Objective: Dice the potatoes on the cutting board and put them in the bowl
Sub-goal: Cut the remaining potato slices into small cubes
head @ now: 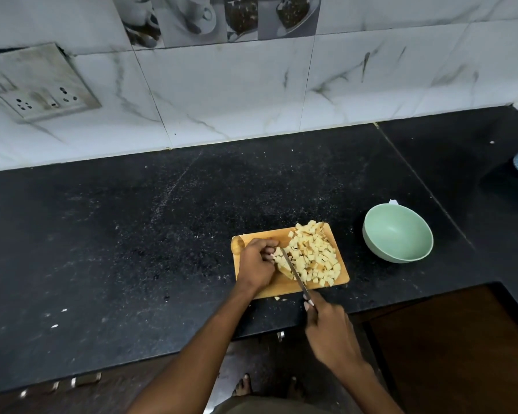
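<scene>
On the black stone bench [132, 234], near its front edge, sits a small wooden cutting board [281, 286] heaped with diced potato [311, 258] — the pile spreads toward the board's right and far edges. The left hand [256, 264] curls its fingers over the uncut potato piece [284, 268] at the board's left half. The right hand [329, 333] grips the handle of a knife [293, 271] — its blade lies across the potato. A pale green bowl [398, 233] stands just right of the board, holding nothing visible.

A black speckled counter [132, 234] meets marble-look wall tiles [237, 91] bearing a grimy socket plate [39, 85].
</scene>
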